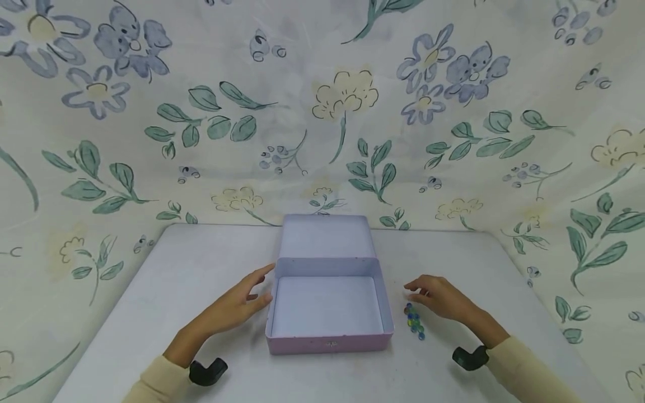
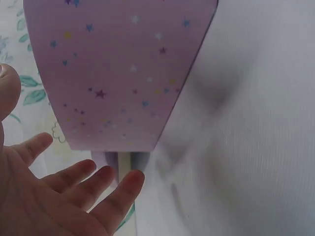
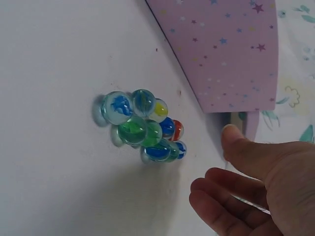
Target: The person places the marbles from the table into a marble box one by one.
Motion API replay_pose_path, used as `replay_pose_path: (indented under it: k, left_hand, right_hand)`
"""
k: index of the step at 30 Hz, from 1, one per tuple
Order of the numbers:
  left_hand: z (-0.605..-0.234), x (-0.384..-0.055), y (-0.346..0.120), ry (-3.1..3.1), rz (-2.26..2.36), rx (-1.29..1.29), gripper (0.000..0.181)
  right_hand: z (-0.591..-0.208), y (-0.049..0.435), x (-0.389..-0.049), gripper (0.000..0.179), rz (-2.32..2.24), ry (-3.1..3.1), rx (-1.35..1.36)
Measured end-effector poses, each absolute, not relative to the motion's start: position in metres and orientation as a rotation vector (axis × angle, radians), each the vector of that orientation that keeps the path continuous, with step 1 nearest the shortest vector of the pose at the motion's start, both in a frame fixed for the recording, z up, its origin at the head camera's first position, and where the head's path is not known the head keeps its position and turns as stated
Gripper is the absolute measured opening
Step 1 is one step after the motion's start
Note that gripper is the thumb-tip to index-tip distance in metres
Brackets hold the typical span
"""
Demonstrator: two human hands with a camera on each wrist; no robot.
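A pink-lilac box [image 1: 302, 346] with a pale interior stands in the middle of the table, its lid [image 1: 327, 238] raised at the back. Nothing shows inside it. Star prints cover its outer wall [image 2: 118, 64]. Beside the box's left wall is my left hand [image 1: 229, 308], fingers spread and relaxed, gripping nothing; whether the fingertips touch the wall I cannot tell. Several glass marbles [image 3: 133, 130] lie in a tight cluster to the right of the box, in blue, green, yellow and red. Just beyond them my right hand [image 1: 445, 299] hovers, fingers loosely bent and holding nothing visible.
The white table [image 1: 211, 246] ends in a back edge against a floral cloth [image 1: 302, 112], which also hangs along both sides. A dark wrist camera [image 1: 208, 372] sits by the left sleeve, and another dark wrist camera [image 1: 470, 358] by the right.
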State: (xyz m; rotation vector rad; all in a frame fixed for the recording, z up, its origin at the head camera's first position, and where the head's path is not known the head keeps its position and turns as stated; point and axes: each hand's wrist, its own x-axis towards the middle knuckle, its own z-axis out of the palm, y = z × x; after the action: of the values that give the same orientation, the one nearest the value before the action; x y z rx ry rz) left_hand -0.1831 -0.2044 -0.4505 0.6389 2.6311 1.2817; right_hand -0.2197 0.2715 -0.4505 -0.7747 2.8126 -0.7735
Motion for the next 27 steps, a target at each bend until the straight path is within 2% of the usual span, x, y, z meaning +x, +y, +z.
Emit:
replay_pose_path:
  k: [6, 17, 27]
  left_hand:
    - [-0.457, -0.18, -0.199, 2.536, 1.379, 0.686, 0.066]
    - [-0.475, -0.171, -0.192, 2.341, 1.59, 0.49, 0.065]
    - [-0.483, -0.171, -0.19, 2.383, 1.692, 0.546, 0.062]
  right_hand:
    - [-0.456, 0.272, -0.22, 0.021, -0.788, 2.757, -0.813]
    - [-0.468, 0.27, -0.215, 0.015, -0.783, 2.692, -0.91]
    - [-0.464, 0.264, -0.218, 0.012, -0.733, 2.724, -0.923]
